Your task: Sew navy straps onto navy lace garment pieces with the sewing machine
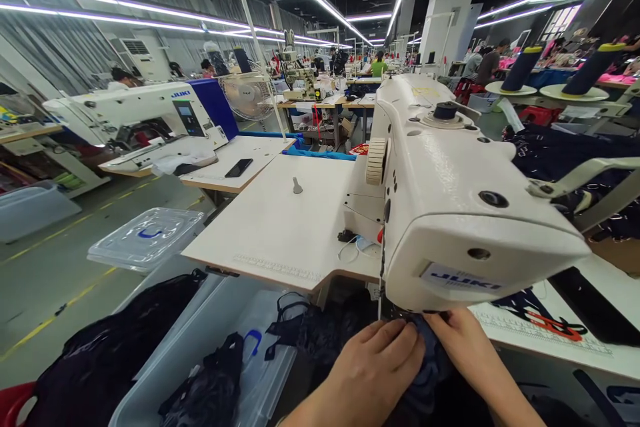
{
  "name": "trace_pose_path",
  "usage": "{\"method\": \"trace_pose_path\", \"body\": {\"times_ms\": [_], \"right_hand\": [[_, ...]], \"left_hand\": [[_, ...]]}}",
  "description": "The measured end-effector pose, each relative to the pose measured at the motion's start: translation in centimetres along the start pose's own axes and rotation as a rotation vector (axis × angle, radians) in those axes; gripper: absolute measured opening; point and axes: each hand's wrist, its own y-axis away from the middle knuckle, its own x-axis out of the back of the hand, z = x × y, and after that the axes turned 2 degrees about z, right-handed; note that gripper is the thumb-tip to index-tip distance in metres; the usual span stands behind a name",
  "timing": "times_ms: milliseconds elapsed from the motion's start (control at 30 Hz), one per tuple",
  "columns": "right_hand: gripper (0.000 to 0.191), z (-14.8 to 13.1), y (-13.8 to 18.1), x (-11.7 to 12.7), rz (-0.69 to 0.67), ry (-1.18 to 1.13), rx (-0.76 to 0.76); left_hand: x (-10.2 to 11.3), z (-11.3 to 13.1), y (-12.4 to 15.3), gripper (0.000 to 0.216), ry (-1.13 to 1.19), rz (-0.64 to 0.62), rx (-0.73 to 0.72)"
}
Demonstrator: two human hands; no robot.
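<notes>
Below the head of a white sewing machine (pixel 460 213), both hands hold a dark navy garment (pixel 427 373) with thin straps and lacy fabric. My left hand (pixel 375 360) is closed on the cloth, its fingers bent and pressed down close to the needle area. My right hand (pixel 465 340) pinches the cloth from the other side; its fingertips are partly hidden beneath the machine head. More of the dark fabric hangs off to the left, over the edge of a clear plastic bin (pixel 200 347). The needle and the presser foot are hard to make out.
The white table (pixel 285 213) carries a small grey metal piece (pixel 297 185); a phone (pixel 239 168) lies beyond. Orange-and-black tools (pixel 555 327) rest at right. A lidded clear box (pixel 147 237) stands left. Another sewing machine (pixel 150 120) and thread cones (pixel 521 70) are farther off.
</notes>
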Motion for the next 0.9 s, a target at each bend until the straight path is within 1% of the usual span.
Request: {"method": "trace_pose_path", "body": {"times_ms": [100, 267, 400, 533, 667, 767, 900], "right_hand": [[0.034, -0.3, -0.5, 0.4, 0.003, 0.008, 0.07], [0.034, -0.5, -1.5, 0.4, -0.014, 0.026, 0.194], [0.033, -0.2, -2.0, -0.1, 0.048, 0.048, 0.249], [0.032, 0.2, -2.2, -0.4, 0.107, 0.099, 0.275], [0.031, 0.1, -2.5, -0.6, 0.112, 0.119, 0.335], [0.032, 0.1, -2.6, -0.7, 0.097, 0.11, 0.338], [0.032, 0.2, -2.5, -0.8, 0.086, 0.09, 0.265]], "left_hand": [[-0.5, 0.4, -0.2, 0.034, -0.032, -0.021, 0.036], [-1.6, 1.6, -0.5, 0.03, -0.121, 0.059, 0.136], [-2.2, 2.2, -0.7, 0.032, -0.166, 0.103, 0.173], [-2.7, 2.5, -0.8, 0.033, -0.192, 0.107, 0.184], [-2.8, 2.8, -0.9, 0.034, -0.214, 0.104, 0.197], [-2.6, 3.0, -1.0, 0.033, -0.24, 0.124, 0.207], [-2.6, 3.1, -1.1, 0.032, -0.256, 0.121, 0.205]]}}
